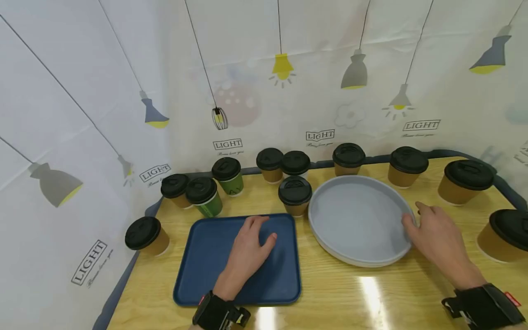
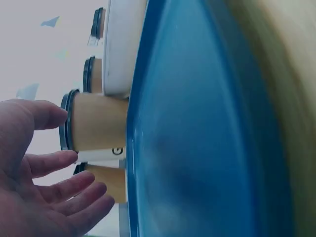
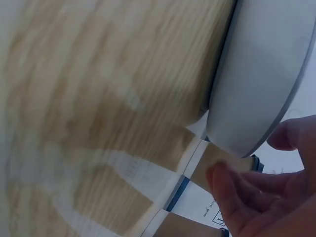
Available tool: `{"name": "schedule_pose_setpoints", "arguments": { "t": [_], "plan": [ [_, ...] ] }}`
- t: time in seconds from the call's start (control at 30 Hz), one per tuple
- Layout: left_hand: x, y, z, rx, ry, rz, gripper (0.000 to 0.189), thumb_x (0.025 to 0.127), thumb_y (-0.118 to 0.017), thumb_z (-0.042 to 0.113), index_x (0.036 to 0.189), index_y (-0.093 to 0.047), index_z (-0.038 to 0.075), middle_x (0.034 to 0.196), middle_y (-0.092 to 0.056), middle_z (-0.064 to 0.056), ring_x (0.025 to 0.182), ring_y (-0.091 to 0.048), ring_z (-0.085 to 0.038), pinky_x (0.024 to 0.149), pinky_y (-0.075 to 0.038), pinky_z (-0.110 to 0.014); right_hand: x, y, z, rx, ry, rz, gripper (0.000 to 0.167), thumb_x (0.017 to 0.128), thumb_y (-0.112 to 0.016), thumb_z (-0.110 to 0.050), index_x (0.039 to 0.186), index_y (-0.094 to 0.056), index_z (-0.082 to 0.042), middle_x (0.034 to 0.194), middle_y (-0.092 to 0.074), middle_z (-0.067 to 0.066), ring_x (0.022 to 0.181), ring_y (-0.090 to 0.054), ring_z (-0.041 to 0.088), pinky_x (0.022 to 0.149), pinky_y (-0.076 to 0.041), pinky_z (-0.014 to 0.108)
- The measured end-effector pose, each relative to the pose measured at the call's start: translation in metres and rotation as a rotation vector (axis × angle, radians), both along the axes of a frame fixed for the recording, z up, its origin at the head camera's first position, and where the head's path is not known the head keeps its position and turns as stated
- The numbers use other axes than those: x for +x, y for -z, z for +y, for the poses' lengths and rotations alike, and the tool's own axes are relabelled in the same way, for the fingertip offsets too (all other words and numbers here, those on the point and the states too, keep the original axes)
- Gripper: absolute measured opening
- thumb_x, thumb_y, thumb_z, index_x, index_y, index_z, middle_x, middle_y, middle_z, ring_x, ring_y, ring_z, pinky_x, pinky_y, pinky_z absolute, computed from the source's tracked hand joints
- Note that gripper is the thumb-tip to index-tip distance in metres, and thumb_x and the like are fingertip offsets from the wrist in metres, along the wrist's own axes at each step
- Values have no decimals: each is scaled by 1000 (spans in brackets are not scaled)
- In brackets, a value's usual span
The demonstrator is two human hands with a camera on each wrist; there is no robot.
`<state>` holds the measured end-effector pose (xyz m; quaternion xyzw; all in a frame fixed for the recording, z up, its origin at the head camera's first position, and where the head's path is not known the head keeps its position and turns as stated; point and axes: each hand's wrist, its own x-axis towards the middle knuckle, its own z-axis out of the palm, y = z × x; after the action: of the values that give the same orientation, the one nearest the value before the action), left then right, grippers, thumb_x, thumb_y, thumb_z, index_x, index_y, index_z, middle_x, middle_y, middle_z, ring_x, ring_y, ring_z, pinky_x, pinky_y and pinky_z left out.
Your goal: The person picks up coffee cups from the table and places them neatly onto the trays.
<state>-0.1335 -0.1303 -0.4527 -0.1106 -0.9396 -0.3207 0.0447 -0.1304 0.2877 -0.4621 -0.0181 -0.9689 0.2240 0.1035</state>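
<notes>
My left hand [image 1: 246, 247] hovers over the dark blue rectangular tray [image 1: 206, 261], thumb spread from loosely bent fingers and nothing in its grasp. Seen from the left wrist, its fingers [image 2: 74, 187] are spread above the tray's surface, with a brown lidded paper cup [image 2: 98, 121] beyond them. At the right side of a pale grey round tray [image 1: 359, 220], my right hand [image 1: 439, 238] has its thumb right at the rim. In the right wrist view the thumb tip [image 3: 282, 137] overlaps the round tray's edge, while the bent fingers stay off it.
Behind the trays stand several paper cups with black lids, some brown and some green, such as the green cup [image 1: 211, 206]. One brown cup [image 1: 294, 210] sits between the two trays. More brown cups [image 1: 453, 192] stand right. A printed curtain [image 1: 264, 27] backs the wooden table [image 1: 330, 298].
</notes>
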Motion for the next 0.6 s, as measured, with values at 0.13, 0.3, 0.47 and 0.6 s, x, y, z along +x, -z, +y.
{"name": "schedule_pose_setpoints", "arguments": {
  "t": [0.13,0.3,0.47,0.6],
  "plan": [
    [3,2,9,50,11,-36,42,101,-68,23,138,-62,6,134,-56,-14,115,-61,-35,89,-53,-54,0,2,4,11,-28,-13,53,105,-53,-21,131,-52,25,96,-67,34,76,-65,46,61,-51,60],
    [3,4,25,114,44,-92,40,102,-67,22,138,-63,6,131,-55,-12,105,-62,-30,81,-54,-45,2,3,8,17,-49,-73,49,105,-52,-18,131,-54,22,89,-69,31,61,-59,32,48,-43,44],
    [1,5,39,161,89,-165,42,104,-63,25,141,-62,6,135,-53,-11,104,-65,-28,83,-56,-42,2,1,12,-11,-60,-165,51,105,-48,-19,136,-50,21,88,-68,26,56,-48,21,49,-31,33],
    [-2,5,47,203,126,-252,48,104,-61,29,145,-58,4,139,-51,-14,106,-66,-28,83,-58,-41,1,-1,13,-5,-50,-195,49,104,-50,-16,135,-50,22,98,-68,33,62,-56,27,52,-43,41]
  ]
}}
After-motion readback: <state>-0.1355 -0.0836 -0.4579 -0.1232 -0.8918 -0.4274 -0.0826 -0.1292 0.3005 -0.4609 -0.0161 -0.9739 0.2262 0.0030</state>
